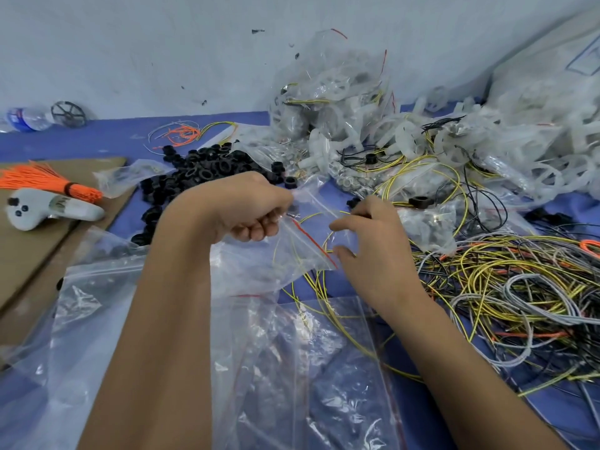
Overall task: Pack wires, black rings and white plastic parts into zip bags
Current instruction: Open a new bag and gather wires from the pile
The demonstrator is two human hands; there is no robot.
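Mid-task: left hand (256,203) gripping the mouth of a small clear zip bag with a red seal strip (302,245), right hand (367,235) pinching thin yellow wires (311,287) into it; beyond the hands, filled bags (331,102); loose black rings (201,170), tangled wires (506,287) and white plastic parts (487,138) left unpacked

Blue table (97,141), wires (519,287), rings (201,170)

A clear plastic water bottle (27,118) with a blue label lies on its side at the far left against the wall. Just beside it rests a black spoked wheel (68,114). Nearer, a grey handheld controller (48,208) with dark buttons lies on flat brown cardboard (39,254) over the blue table surface (97,141).
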